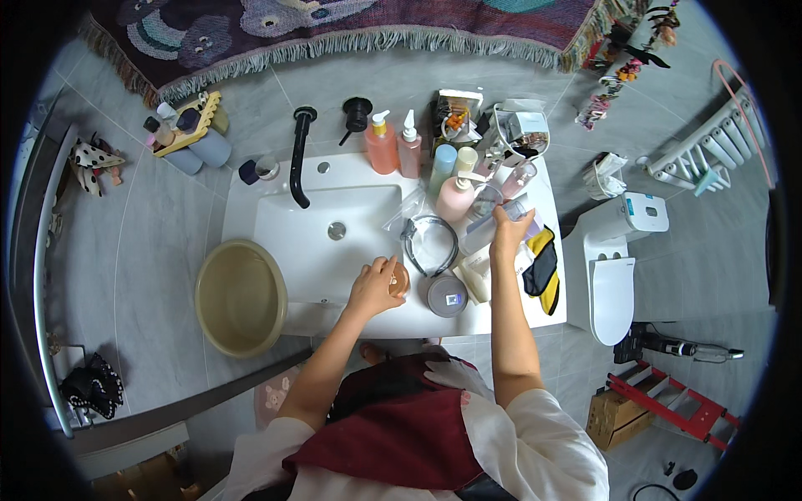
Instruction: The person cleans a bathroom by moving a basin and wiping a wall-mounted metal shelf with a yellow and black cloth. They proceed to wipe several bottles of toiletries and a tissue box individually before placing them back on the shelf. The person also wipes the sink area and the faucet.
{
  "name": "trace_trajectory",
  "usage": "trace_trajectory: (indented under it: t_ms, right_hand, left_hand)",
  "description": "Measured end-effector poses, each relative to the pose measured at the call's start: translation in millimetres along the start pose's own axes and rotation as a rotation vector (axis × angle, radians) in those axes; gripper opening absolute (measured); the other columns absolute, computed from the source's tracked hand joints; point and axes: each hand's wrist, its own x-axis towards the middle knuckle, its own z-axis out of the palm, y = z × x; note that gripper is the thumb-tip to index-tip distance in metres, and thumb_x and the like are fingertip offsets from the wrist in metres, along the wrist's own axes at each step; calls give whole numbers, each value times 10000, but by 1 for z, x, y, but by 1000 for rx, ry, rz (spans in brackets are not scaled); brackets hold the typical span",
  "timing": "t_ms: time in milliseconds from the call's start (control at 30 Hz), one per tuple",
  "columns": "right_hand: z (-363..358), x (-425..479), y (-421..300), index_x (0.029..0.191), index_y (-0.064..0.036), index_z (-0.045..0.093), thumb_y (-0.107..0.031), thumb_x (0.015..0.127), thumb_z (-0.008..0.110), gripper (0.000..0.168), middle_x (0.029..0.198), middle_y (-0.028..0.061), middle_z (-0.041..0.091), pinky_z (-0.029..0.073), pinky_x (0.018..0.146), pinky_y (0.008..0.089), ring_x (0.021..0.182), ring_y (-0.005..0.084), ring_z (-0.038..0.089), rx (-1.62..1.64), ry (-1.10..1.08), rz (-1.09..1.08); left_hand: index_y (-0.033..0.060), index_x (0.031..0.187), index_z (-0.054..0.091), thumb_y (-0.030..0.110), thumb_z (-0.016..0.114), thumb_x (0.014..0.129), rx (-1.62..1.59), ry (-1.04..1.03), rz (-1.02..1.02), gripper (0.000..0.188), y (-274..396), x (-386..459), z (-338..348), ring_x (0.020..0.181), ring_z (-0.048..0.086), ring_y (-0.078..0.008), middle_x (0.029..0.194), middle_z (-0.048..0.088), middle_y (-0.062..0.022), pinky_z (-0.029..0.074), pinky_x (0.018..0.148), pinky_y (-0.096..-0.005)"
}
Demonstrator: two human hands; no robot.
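Note:
My left hand (374, 289) is closed around a round jar with a copper-brown lid (398, 280), at the front right edge of the white sink basin (301, 250). My right hand (512, 230) grips a translucent bottle (479, 235) that lies tilted over the crowded right side of the counter. Between the hands are a black headband (457, 245) and a grey round tub (447, 296) with a printed code on its lid. Beneath my right forearm lies a cream-white soft pack (477, 274), partly hidden. A pink pump bottle (455, 199) stands just behind the translucent one.
A beige plastic basin (241, 297) sits at the counter's left end. The black faucet (301, 156) reaches over the sink. Two pump bottles (382, 150) and a white basket (522, 129) stand along the back. Yellow-and-black cloth (542, 272) lies at right, beside the toilet (611, 294).

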Motion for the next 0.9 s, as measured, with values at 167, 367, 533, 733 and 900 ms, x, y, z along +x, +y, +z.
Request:
trace_trajectory:
  t_ms: [167,367,533,733,900]
  right_hand:
    - [2,12,49,1269,29,321,-57,656,668,710,1088,154,487,378,904,326,993,258,490,-299,89,-186]
    - [0,11,64,1306,41,300,-98,643,699,786,1238,211,406,310,1002,344,1149,310,423,-427,18,-283]
    - [-5,5,73,1314,39,319,-74,649,685,767,1269,212,411,275,1046,377,1221,340,383,-465,46,-371]
    - [-13,-6,67,1333,37,303,-53,651,707,798,1309,212,380,258,1061,384,1249,340,359,-426,-46,-326]
    - [-20,-14,54,1370,35,246,-60,645,707,865,1369,223,329,228,1080,394,1286,351,313,-507,-86,-370]
  left_hand:
    - [74,1345,398,274,788,565,-15,-28,17,895,7,9,10,1100,464,-327,1288,424,-101,412,950,-379]
    - [168,1359,397,219,780,578,27,39,155,872,15,26,20,1138,452,-297,1267,424,-103,417,932,-394]
    - [180,1372,374,208,782,579,59,50,192,893,23,35,28,1135,459,-288,1280,420,-108,427,935,-388]
    - [177,1387,336,199,796,558,80,109,202,949,32,35,37,1150,441,-281,1336,382,-116,439,928,-389]
    - [165,1414,289,226,795,567,-10,51,182,988,38,25,39,1198,400,-315,1391,333,-127,397,987,-399]
